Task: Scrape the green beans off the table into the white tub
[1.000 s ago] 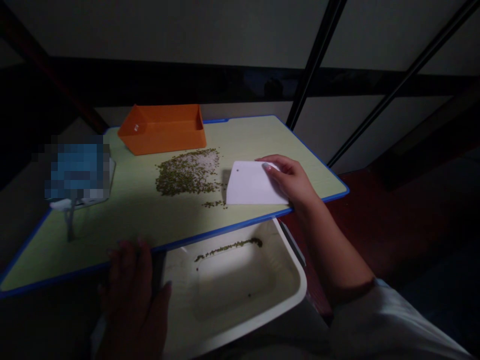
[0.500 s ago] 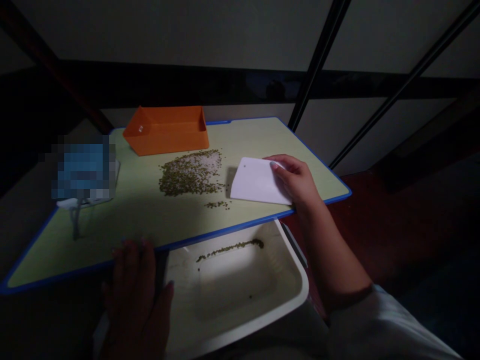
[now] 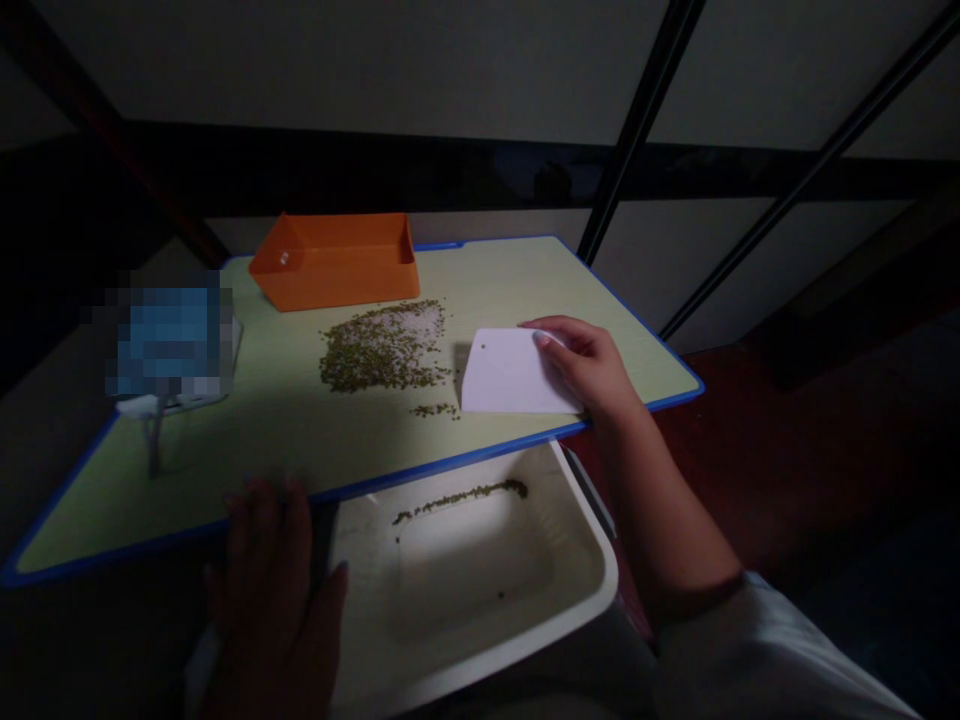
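Note:
My right hand grips a white plastic scraper with a small hole in one corner, held tilted at the table's front right. Left of the scraper lies a spread of small green beans mixed with white grains, with a few stray green beans in front. My left hand rests in shadow by the table's front edge and the left side of a white basin, fingers stretched out and holding nothing. Inside the basin, a thin line of green beans lies along the far side.
An orange open-ended tray stands at the back of the pale green table with a blue rim. At the left is a pixelated blue object on a stand. Light panels rise behind the table.
The scraper has tipped, its upper edge dropping slightly toward me, and my right hand has shifted a little with it. My left hand and the beans stay where they were.

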The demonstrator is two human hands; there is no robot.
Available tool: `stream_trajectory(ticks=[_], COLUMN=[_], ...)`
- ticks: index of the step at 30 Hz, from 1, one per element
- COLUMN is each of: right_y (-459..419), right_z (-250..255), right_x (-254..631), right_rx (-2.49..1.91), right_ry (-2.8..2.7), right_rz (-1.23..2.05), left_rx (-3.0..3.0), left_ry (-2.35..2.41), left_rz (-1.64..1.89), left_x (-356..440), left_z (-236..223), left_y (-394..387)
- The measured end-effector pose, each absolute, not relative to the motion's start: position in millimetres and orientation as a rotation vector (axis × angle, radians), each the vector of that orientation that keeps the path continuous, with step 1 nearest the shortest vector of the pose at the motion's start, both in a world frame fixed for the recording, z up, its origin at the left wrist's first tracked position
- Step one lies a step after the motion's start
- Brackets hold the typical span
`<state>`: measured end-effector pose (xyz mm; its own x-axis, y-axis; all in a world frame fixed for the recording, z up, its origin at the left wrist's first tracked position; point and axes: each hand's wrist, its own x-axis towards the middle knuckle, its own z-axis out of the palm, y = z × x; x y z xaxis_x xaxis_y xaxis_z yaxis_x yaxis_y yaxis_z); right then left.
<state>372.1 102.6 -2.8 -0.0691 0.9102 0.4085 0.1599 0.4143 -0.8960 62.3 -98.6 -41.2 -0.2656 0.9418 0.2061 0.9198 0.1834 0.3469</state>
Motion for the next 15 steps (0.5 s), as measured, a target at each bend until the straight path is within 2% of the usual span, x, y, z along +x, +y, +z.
stream_trajectory(ticks=[15], right_y=[99.8], right_z=[-5.0], right_x=[373.4], right_rx=[-1.085], right_ry=[-1.449], right_rz=[0.715], left_rx=[1.858], left_ry=[2.365], left_rz=[0.596], left_x=[62.8], left_z=[-37.8], left_y=[-99.1])
